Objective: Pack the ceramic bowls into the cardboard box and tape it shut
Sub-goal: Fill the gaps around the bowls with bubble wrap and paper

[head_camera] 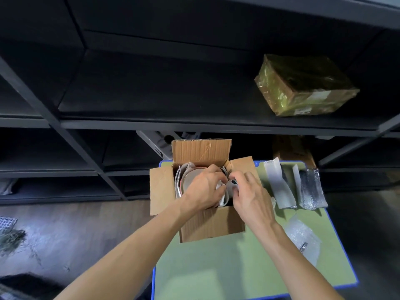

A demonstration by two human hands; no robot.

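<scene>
An open cardboard box (213, 225) stands on a green table with a blue rim (216, 267), all its flaps up or out. Inside it a ceramic bowl (190, 177) stands on edge, wrapped in white foam sheet (223, 197). Both my hands reach into the box. My left hand (203, 187) grips the white foam wrap beside the bowl. My right hand (249, 195) pinches the same wrap from the right. The lower part of the box's inside is hidden by my hands.
Foam and bubble-wrap pouches (296, 187) lie on the table right of the box, and a clear bubble bag (303, 237) lies nearer me. Dark metal shelving rises behind the table, holding a tape-wrapped parcel (303, 85). Wooden floor lies to the left.
</scene>
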